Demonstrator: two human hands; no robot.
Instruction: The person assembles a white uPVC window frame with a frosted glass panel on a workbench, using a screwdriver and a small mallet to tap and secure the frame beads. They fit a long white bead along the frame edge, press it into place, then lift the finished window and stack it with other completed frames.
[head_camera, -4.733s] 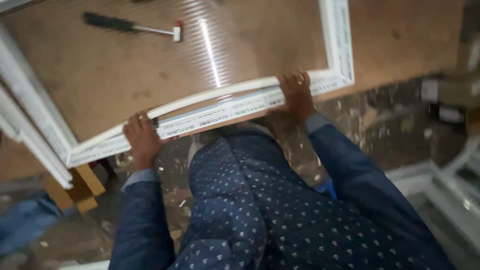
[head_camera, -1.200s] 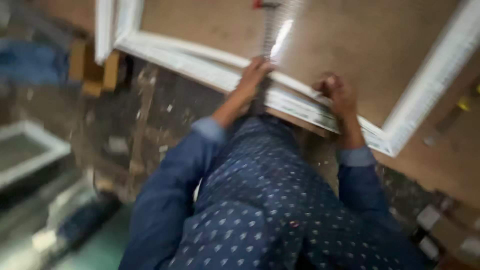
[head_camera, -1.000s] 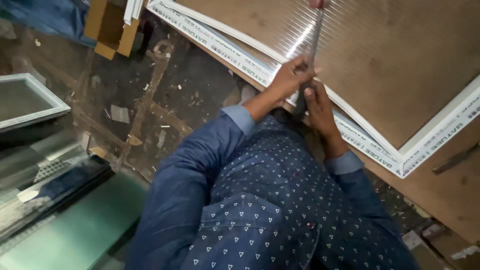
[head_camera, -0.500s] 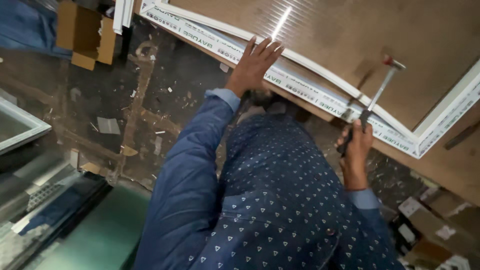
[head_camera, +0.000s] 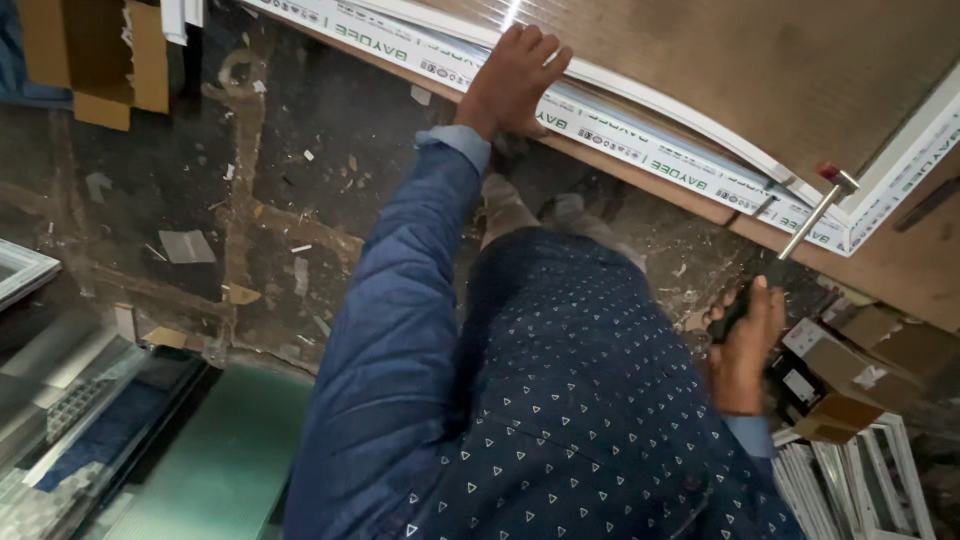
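Cardboard pieces (head_camera: 95, 60) lie on the littered floor (head_camera: 260, 200), with what may be glass sheets (head_camera: 90, 440) nearby.

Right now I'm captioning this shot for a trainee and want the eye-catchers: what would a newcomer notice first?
First, the white window frame running aslant across the top on a brown board, with the person's left hand pressed flat on its rail. Next, the right hand lower right, gripping a dark-handled hammer whose metal shaft points up toward the frame's corner. Below lies a debris-strewn floor.
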